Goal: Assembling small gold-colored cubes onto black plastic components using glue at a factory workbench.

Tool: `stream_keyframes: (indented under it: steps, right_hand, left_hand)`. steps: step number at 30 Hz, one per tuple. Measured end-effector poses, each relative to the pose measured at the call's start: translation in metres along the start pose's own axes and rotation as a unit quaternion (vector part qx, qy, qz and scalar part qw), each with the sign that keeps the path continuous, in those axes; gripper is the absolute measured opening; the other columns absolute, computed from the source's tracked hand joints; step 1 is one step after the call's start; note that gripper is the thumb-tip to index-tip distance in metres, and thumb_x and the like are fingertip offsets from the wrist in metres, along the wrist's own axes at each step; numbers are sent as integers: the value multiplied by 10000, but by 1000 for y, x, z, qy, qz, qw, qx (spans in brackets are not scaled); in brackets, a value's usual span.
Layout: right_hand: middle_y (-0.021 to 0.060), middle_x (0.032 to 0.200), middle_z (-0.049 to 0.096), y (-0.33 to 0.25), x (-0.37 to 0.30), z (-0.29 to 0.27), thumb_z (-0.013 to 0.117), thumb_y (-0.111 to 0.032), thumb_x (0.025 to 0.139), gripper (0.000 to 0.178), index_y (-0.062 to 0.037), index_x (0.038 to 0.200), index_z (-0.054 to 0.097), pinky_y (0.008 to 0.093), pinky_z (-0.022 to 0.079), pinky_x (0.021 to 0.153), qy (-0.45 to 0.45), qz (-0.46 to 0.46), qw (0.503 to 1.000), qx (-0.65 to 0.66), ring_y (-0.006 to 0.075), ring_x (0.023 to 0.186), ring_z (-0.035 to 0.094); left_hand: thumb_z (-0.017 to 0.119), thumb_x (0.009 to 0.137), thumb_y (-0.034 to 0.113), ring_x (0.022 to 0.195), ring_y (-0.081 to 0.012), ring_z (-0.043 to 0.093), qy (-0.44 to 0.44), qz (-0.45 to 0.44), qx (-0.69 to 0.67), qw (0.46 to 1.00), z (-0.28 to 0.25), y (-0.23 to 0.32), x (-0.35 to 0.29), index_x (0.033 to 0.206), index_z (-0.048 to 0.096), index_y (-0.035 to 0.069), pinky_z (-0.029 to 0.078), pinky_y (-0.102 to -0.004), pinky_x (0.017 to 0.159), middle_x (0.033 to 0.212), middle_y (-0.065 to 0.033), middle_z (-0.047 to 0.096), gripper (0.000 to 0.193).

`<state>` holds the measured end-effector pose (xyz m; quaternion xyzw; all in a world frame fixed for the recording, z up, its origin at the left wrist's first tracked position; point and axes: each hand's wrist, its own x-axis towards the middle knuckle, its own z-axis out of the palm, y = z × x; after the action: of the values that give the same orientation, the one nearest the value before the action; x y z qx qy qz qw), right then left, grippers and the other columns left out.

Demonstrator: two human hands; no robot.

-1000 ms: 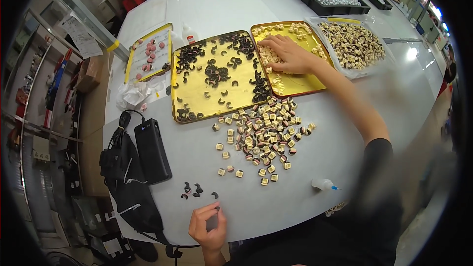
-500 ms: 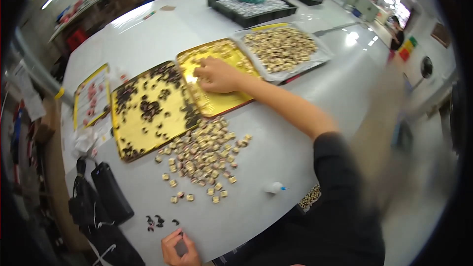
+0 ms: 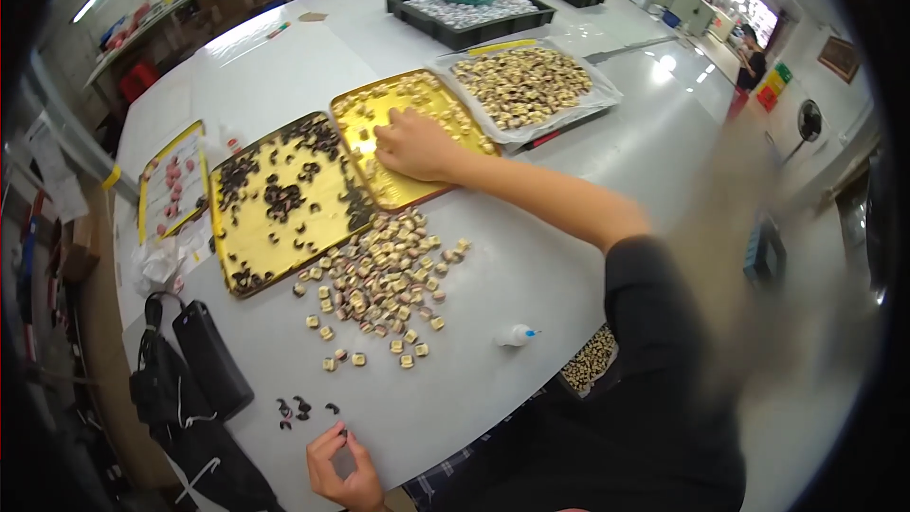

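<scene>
Pinching what looks like a small dark piece [image 3: 344, 434] betw. thumb & index, L hand [image 3: 334, 484] is at near edge of table [image 3: 474, 294]. R hand [image 3: 412, 145] is over the gold tray [image 3: 403, 192], fingers bent down toward its floor; cannot tell if they grip or touch anything, as the tips are hidden.

Loc. of parts: cream pieces [image 3: 412, 93] lie in that tray, mostly along far & right sides. Next to it on left, a second tray [image 3: 248, 239] w/ black crescents [image 3: 282, 199], clumped, bare patches betw. A few loose crescents [image 3: 301, 407] on table just beyond L hand. Two-tone blocks [image 3: 384, 270] spread on near side of both trays, approx. mid-table. White bottle [image 3: 516, 335] w/ blue tip to right of blocks, apart from them.

Assessment: step in hand judged as small-part pick-up, R hand. Rec.: take pcs by opposite edges, thumb & index, w/o raking neighbours. Lift straight up to clear tray rim, then pass high over blocks; a low sweep could scatter them. L pinch should be light but sure, as a small curved pc may twist or slip. R forearm should stay off rim, & elbow well away from bottle.
</scene>
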<state>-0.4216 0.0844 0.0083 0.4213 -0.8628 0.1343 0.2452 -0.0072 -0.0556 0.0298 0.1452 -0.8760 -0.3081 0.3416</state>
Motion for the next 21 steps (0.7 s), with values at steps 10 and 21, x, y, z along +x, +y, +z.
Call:
stream_keyframes:
  steps: [10,21]
  right_hand:
    - [157,768,519,0,-4,-8,557,-290,829,221,-72,858,584,417,446,593,-31,-1,999,40,318,731,546]
    - [114,726,517,3,-2,-7,589,-266,822,190,-76,819,575,387,418,553,-17,-34,998,58,277,665,545]
  left_hand:
    - [634,681,-91,730,-254,608,9,-15,-44,999,4,-8,-8,779,533,2,484,-317,683,832,-142,643,169]
    - [657,657,-89,684,-257,608,26,11,-44,999,6,-11,-7,782,538,11,487,-309,632,814,-136,655,199]
